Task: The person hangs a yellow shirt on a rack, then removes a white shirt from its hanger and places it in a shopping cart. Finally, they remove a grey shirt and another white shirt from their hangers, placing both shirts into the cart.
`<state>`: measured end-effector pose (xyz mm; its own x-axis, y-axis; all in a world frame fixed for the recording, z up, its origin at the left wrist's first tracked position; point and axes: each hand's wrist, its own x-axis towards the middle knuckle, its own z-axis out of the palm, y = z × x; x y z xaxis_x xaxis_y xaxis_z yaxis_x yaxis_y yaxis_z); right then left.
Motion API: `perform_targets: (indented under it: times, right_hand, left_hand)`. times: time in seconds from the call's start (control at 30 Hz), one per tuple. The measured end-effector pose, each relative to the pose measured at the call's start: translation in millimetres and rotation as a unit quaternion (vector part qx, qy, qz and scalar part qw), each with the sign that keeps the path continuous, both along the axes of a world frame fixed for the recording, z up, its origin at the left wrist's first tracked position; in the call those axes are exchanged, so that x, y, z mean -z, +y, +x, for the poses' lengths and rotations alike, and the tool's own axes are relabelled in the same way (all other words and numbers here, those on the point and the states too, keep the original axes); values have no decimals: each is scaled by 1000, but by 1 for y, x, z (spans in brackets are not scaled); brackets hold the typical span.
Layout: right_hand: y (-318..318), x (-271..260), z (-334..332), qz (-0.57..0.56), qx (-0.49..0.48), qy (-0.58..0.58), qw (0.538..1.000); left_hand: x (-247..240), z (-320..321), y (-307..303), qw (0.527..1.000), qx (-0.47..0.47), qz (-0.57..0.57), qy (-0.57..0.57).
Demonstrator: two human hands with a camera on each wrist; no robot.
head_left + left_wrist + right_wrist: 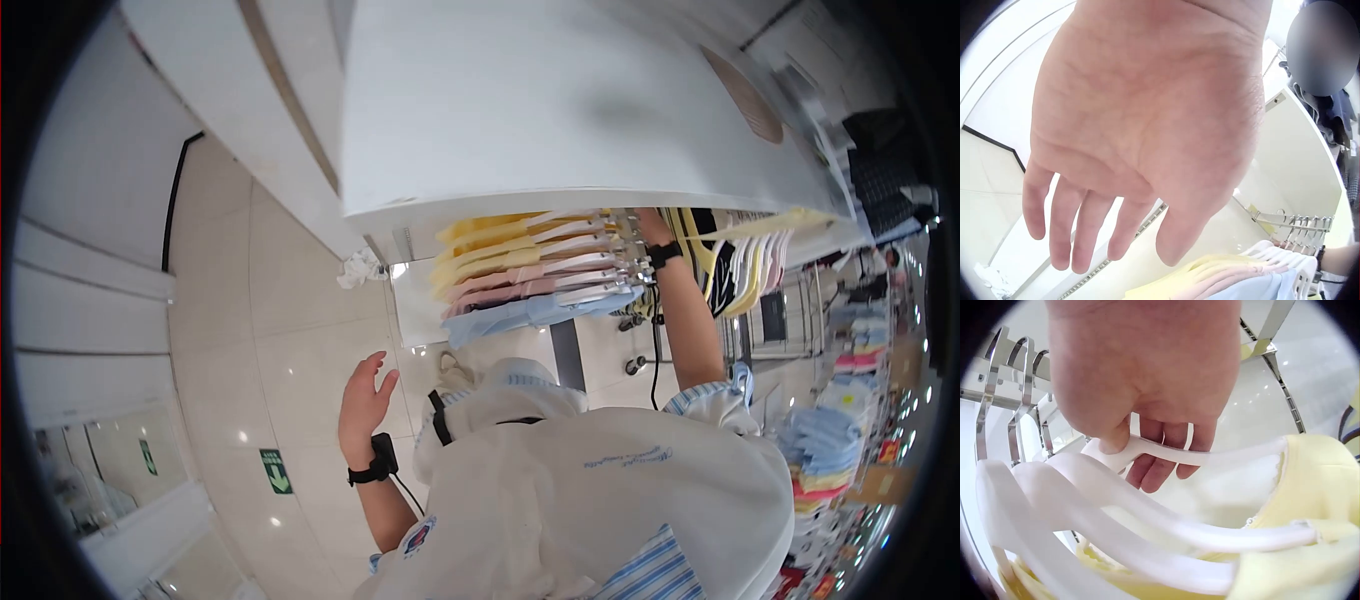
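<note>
My right hand (1147, 375) pinches a white clothes hanger (1179, 453) between thumb and fingers in the right wrist view. A pale yellow garment (1319, 472) hangs from that hanger's arm. More white hangers (1054, 500) with yellow clothes stand in front of it, their metal hooks on a rail. The head view has the right hand partly hidden under the white shelf (560, 110), beside a row of yellow, pink and light blue garments (520, 310). My left hand (367, 405) is held out over the floor with nothing in it, palm and loosely spread fingers showing in the left wrist view.
To the right of my right forearm hang more garments (750, 265), yellow, pink and black. A wheeled metal rack (790, 310) stands beyond. White panels (90, 230) line the left side. A crumpled white item (360, 270) lies near the shelf unit's base.
</note>
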<state>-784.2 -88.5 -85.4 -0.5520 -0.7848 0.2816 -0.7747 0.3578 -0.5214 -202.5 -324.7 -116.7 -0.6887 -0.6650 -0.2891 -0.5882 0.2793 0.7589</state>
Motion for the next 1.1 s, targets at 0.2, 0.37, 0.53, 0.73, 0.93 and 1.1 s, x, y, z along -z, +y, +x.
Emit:
perform_targets:
  times: [0.2, 0.37, 0.53, 0.73, 0.93, 1.1]
  right_hand:
    - [-15, -31, 29, 5, 37, 2, 999]
    - [-18, -57, 63, 5, 31, 3, 1000]
    - [33, -58, 92, -123, 32, 37, 991]
    - [171, -26, 142, -140, 56, -6, 989]
    - [395, 139, 191, 130, 204, -192, 951]
    - [609, 308, 319, 250, 338, -374, 826]
  left_hand:
    - [14, -26, 5, 997, 72, 10, -11]
    - [43, -32, 20, 992, 118, 23, -44]
    - [63, -28, 37, 971, 158, -76, -161]
    - [104, -47, 84, 974, 163, 28, -154]
    - [314, -8, 160, 918, 206, 259, -219]
    - [214, -42, 268, 746, 465, 25, -476]
